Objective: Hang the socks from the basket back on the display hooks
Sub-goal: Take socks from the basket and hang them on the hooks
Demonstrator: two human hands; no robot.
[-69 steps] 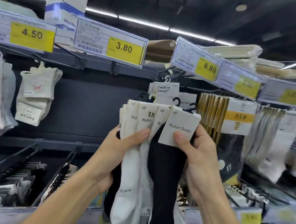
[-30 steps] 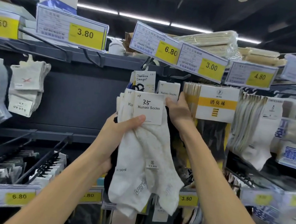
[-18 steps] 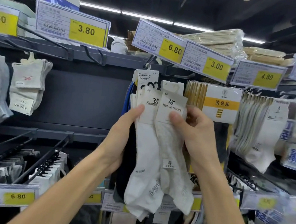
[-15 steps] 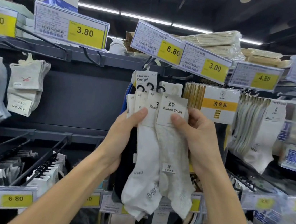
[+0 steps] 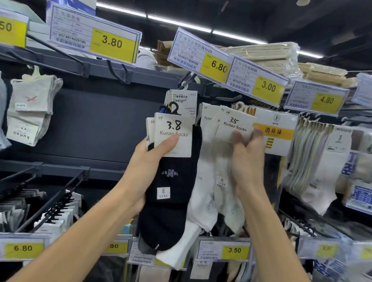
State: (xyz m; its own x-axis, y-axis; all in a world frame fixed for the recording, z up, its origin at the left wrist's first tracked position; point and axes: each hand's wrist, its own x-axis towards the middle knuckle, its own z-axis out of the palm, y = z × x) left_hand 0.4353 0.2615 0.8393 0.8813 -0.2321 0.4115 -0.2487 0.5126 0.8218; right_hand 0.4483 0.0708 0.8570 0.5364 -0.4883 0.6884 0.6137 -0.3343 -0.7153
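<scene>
My left hand (image 5: 151, 160) grips a small stack of carded socks; the front one is a black pair (image 5: 167, 200) with a white card marked 3.8. My right hand (image 5: 247, 156) pinches the card of a white pair (image 5: 223, 188) marked 3.5, held up to the right beside another white pair. Its fingers are blurred. Above them a display hook (image 5: 184, 82) under the 6.80 tag carries a Classics Design card (image 5: 181, 103). The basket is out of view.
Price tags (image 5: 113, 41) line the upper shelf rail. Grey and pink socks (image 5: 28, 106) hang at the left. Yellow-labelled packs (image 5: 273, 133) and striped socks (image 5: 307, 166) hang at the right. Long black hooks (image 5: 51, 206) with carded socks jut out at lower left.
My right hand has drawn the white 3.5 pairs out of the stack and moved them right and up. The black 3.8 pair now shows at the front of my left hand's stack.
</scene>
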